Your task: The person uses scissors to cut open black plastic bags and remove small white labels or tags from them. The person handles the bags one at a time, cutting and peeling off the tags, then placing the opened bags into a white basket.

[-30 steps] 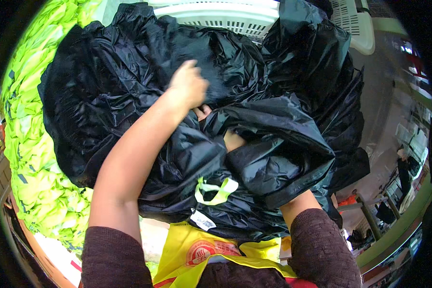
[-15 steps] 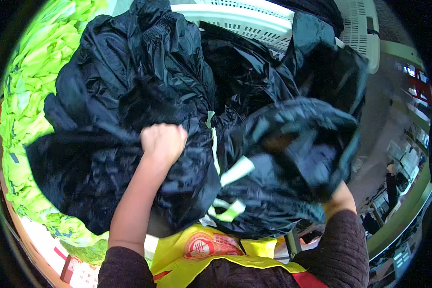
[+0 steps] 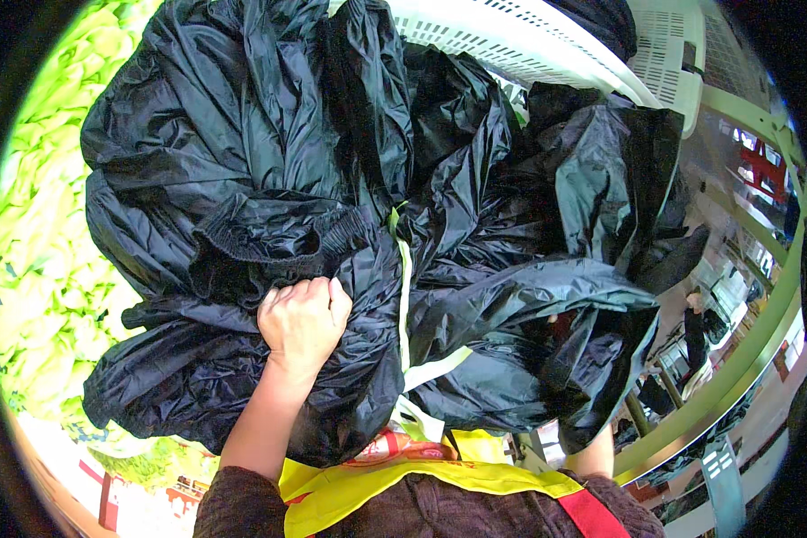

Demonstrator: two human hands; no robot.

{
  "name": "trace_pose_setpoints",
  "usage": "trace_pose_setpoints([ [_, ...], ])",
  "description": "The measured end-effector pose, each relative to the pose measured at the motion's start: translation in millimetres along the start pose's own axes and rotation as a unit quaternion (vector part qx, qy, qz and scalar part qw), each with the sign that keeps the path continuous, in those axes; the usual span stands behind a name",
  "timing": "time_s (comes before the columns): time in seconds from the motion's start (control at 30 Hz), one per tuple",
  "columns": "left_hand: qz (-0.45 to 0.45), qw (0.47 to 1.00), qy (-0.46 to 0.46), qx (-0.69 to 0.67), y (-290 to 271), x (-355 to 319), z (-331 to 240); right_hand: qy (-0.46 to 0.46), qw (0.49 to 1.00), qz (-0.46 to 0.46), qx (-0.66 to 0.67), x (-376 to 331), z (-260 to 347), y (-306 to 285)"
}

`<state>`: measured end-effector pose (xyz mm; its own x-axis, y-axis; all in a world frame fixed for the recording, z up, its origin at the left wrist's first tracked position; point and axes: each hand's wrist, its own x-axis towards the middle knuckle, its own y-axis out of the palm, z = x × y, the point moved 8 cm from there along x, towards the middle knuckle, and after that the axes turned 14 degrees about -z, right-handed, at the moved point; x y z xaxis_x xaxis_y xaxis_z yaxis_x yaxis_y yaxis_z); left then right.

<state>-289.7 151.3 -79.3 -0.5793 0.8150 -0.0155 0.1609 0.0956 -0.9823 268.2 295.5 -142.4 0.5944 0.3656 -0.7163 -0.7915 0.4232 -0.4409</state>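
A large heap of thin, shiny black garments (image 3: 269, 117) fills the middle of the view, with a gathered elastic edge showing above my left hand. Down its centre runs a pale green strip (image 3: 404, 305), its loose ends at the lower side of the heap. My left hand (image 3: 305, 323) is closed in a fist on the black fabric, left of the strip. At the lower right, my right hand (image 3: 592, 453) reaches under a raised fold; only its wrist area shows, and the fingers are hidden by the cloth.
Bright yellow-green fabric (image 3: 54, 233) is piled along the left. White slotted plastic baskets (image 3: 511, 45) stand behind the heap, with dark cloth in one. At right a curved pale green rail (image 3: 735, 394) borders a cluttered area. I wear a yellow apron (image 3: 350, 502).
My left fist has shifted slightly down with the fabric. My right hand has moved lower and toward me. The right-hand fold has dropped, and the elastic edge at left shows more plainly.
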Motion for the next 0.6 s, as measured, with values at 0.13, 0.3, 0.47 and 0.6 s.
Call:
trace_pose_setpoints([
  [0.13, -0.013, 1.0, -0.002, -0.002, 2.2, -3.9, -0.2, -0.121, 0.961, 0.112, -0.22, -27.0, 106.9, 102.2],
  [0.3, -0.012, 1.0, 0.009, 0.016, 2.6, -11.7, -4.4, -0.553, 0.505, 0.3, -0.591, -100.4, 250.6, 340.8],
  [0.47, 0.003, 1.0, -0.009, -0.004, 2.1, -16.0, -1.4, -0.652, 0.122, 0.439, -0.607, -230.7, -15.4, 532.1],
  [0.6, 0.028, 0.999, -0.026, -0.02, 5.8, -15.9, 1.9, -0.642, -0.109, 0.393, -0.649, -78.0, -174.1, 532.5],
])
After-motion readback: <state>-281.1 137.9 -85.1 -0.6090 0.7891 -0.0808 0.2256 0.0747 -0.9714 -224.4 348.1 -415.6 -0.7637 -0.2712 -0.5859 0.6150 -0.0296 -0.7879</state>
